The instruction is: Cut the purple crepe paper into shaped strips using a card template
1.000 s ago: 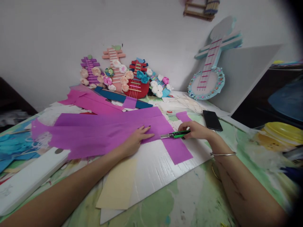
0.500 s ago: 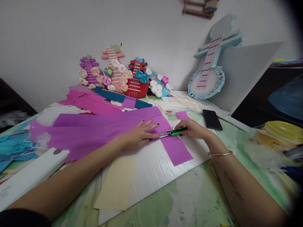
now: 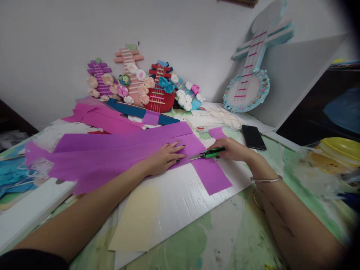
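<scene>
A large sheet of purple crepe paper spreads over a white board. My left hand presses flat on it near its right end, fingers spread. In my right hand is a green and black utility knife, its blade out and pointing left, its tip at the paper just right of my left fingertips. Under the knife a purple strip runs toward the board's front edge. Whether the strip is fully separate from the sheet I cannot tell.
Cream paper lies on the board. A black phone is right of my right hand. Decorated paper instruments and a light-blue one lean at the wall. A yellow-lidded tub stands far right; pink paper lies behind.
The view has shifted slightly. The knife blade stays by my left fingertips, with a little more gap between them now. Both hands keep their hold and place on the paper.
</scene>
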Demonstrator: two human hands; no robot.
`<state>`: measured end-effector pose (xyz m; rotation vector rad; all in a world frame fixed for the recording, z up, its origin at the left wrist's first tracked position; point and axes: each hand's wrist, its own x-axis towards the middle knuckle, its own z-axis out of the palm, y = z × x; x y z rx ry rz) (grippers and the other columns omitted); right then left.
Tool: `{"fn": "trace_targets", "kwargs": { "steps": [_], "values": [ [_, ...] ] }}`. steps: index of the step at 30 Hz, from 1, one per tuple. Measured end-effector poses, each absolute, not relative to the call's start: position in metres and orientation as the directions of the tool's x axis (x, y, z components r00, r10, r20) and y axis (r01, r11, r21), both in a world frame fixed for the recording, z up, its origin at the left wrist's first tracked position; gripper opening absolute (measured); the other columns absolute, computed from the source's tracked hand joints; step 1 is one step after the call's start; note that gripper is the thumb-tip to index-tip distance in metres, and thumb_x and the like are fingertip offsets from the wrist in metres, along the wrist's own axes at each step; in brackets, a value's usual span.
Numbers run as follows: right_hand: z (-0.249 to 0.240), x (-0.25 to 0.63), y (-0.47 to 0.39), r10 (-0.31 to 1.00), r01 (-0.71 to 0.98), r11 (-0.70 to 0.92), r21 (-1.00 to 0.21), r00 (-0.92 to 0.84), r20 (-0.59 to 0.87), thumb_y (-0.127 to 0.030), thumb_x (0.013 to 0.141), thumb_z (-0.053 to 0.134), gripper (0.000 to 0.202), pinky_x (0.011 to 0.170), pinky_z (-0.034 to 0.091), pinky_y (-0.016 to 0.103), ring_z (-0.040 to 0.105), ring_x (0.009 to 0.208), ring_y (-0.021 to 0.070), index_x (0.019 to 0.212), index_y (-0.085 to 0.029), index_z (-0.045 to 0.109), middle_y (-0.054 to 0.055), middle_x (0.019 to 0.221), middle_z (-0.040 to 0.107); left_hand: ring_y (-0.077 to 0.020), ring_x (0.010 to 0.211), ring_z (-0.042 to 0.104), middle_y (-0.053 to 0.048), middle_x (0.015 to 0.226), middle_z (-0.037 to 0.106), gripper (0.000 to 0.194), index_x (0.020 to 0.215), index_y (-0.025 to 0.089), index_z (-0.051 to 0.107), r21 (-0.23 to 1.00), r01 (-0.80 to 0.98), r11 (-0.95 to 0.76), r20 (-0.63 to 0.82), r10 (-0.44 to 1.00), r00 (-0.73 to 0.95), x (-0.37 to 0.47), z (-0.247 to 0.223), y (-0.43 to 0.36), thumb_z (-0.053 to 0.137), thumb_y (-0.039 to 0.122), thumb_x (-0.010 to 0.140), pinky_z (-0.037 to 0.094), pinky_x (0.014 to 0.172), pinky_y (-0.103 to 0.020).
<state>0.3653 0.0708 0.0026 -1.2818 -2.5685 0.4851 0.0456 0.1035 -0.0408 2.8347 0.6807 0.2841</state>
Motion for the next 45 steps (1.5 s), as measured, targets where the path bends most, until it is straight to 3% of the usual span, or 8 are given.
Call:
{"fn": "trace_targets", "kwargs": {
  "steps": [5,13,24,35,45],
  "values": [
    [0.004,0.365,0.068,0.781,0.682,0.567,-0.461,-0.623,0.038,-0.011,0.077,0.058,0.037,0.072,0.046,0.025,0.063,0.081,0.0166,0.107,-0.026,0.073,0.0,0.093,0.073,-0.0195,0.144,0.017,0.003,0.154,0.028,0.045,0.144,0.038,0.033,0.27,0.397,-0.877,0.084,0.432,0.898,0.047,-0.045,0.107,0.024,0.025,0.102,0.013,0.115,-0.048],
    [0.011,0.359,0.064,0.773,0.691,0.56,-0.457,-0.634,-0.011,-0.009,0.073,0.058,0.042,0.077,0.046,0.025,0.062,0.086,0.0172,0.109,-0.025,0.072,0.0,0.096,0.073,-0.0201,0.144,0.017,0.004,0.155,0.027,0.045,0.144,0.035,0.036,0.249,0.39,-0.887,0.078,0.42,0.904,0.047,-0.044,0.107,0.028,0.026,0.101,0.012,0.116,-0.044],
    [0.012,0.366,0.062,0.788,0.684,0.438,-0.584,-0.604,-0.117,-0.009,0.063,0.063,0.049,0.082,0.048,0.03,0.062,0.089,0.0209,0.108,-0.025,0.073,0.0,0.099,0.074,-0.0195,0.144,0.017,0.005,0.155,0.026,0.046,0.145,0.036,0.034,0.231,0.383,-0.895,0.066,0.407,0.911,0.046,-0.042,0.107,0.03,0.024,0.1,0.012,0.115,-0.043],
    [0.019,0.375,0.059,0.774,0.684,0.367,-0.63,-0.601,-0.202,-0.018,0.063,0.068,0.046,0.079,0.048,0.03,0.062,0.083,0.0196,0.109,-0.022,0.073,0.001,0.092,0.074,-0.0194,0.144,0.016,0.004,0.155,0.025,0.047,0.144,0.035,0.035,0.238,0.379,-0.894,0.055,0.402,0.914,0.046,-0.04,0.108,0.032,0.022,0.099,0.012,0.116,-0.044],
    [0.02,0.384,0.059,0.776,0.681,0.332,-0.653,-0.591,-0.222,-0.016,0.063,0.069,0.046,0.08,0.049,0.031,0.063,0.085,0.0199,0.108,-0.025,0.074,0.0,0.096,0.074,-0.0191,0.144,0.017,0.004,0.155,0.027,0.047,0.144,0.035,0.037,0.245,0.374,-0.894,0.062,0.4,0.914,0.046,-0.039,0.108,0.031,0.023,0.099,0.013,0.115,-0.043]
  ]
}}
